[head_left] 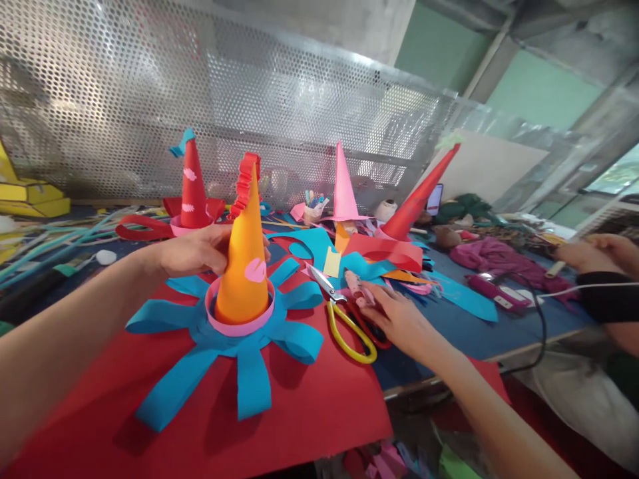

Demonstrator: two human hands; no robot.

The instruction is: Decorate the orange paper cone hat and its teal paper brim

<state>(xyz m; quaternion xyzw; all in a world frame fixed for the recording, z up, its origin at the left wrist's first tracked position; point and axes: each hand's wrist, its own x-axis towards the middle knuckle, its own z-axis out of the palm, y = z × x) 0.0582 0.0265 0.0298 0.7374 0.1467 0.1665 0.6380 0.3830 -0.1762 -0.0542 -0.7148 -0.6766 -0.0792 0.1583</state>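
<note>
An orange paper cone (243, 276) stands upright with a pink patch on its front and a folded red strip (244, 186) at its tip. Around its base runs a pink paper ring (240, 329), with blue paper loops (253, 386) spreading outward. My left hand (207, 249) wraps the cone from behind, its fingertips showing at the right side. To the right, my right hand (392, 313) has its fingers closed at a small crumpled pinkish thing (355, 287), whose kind I cannot make out. Yellow-handled scissors (349, 339) lie beside that hand, over a red handle (373, 329).
Red paper (319, 426) lies under the loops. Behind stand a red cone (191, 183), a pink cone (344, 186) and a tilted red cone (422, 193). Blue paper strips (464, 296) and a magenta power strip (499, 294) lie rightward. Another person's hands (594, 256) are at far right.
</note>
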